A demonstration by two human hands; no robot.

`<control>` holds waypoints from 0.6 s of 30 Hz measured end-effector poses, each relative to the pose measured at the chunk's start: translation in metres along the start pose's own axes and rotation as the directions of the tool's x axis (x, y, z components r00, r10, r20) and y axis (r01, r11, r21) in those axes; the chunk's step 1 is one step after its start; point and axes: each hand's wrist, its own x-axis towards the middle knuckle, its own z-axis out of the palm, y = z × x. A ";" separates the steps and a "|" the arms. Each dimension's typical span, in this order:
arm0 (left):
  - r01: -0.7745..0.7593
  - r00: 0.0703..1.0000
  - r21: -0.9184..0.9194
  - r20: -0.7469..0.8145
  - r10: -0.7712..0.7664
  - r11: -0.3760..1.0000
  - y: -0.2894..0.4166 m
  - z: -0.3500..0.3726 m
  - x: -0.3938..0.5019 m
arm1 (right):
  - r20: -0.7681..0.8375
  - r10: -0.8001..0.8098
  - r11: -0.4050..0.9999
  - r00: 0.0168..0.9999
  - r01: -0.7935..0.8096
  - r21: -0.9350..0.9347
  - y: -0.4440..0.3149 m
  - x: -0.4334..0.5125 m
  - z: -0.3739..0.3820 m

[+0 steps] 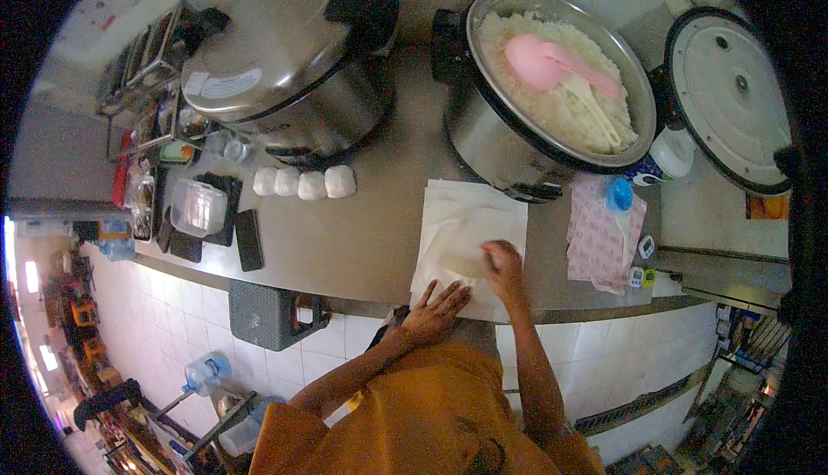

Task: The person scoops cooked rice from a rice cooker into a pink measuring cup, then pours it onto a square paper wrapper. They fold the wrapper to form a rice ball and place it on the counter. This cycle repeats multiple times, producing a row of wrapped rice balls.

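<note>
A stack of white paper sheets (446, 216) lies on the metal counter before me. My left hand (435, 313) rests palm down on the stack's near edge, fingers spread. Over the right half of the sheets is my right hand (506, 274), its fingers curled; whether they pinch the paper is unclear. A pale patch (467, 267) shows on the sheet between my hands. Beyond the paper stands an open rice cooker (511, 142) full of cooked rice (550, 116). A pink scoop (533, 64) and a white rice paddle (598, 113) lie on the rice.
Several white wrapped bundles (312, 184) sit in a row, left of the paper. Behind them is a lidded cooker (278, 80). A plastic container (199, 207) and black phone-like slab (249, 240) lie farther left. Printed wrappers (592, 242), a blue-topped utensil (620, 196) and small timers (637, 276) are at right.
</note>
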 end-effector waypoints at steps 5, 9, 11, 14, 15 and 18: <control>0.025 0.999 -0.081 0.046 -0.021 0.996 0.002 -0.001 0.004 | 0.096 -0.272 0.959 0.957 0.262 0.108 -0.057 0.073 0.042; 0.052 0.998 0.002 0.019 -0.052 0.999 0.005 0.002 0.004 | 0.108 0.110 0.993 0.988 -0.113 0.026 -0.023 0.082 0.005; 0.059 0.998 -0.048 0.008 -0.059 0.997 0.005 0.004 0.004 | 0.169 0.162 0.923 0.972 -0.089 -0.374 0.000 0.070 -0.017; 0.051 0.998 -0.051 -0.019 -0.052 0.997 0.004 0.004 0.004 | 0.281 0.005 0.945 0.960 0.087 -0.314 0.020 0.068 -0.028; 0.042 0.999 -0.039 -0.016 -0.043 0.998 0.004 0.003 0.005 | 0.371 -0.011 0.965 0.928 0.108 -0.240 0.022 0.070 -0.029; 0.039 0.999 0.019 0.012 -0.039 0.999 0.004 0.000 0.006 | 0.398 -0.064 0.980 0.915 0.133 -0.148 0.015 0.080 -0.030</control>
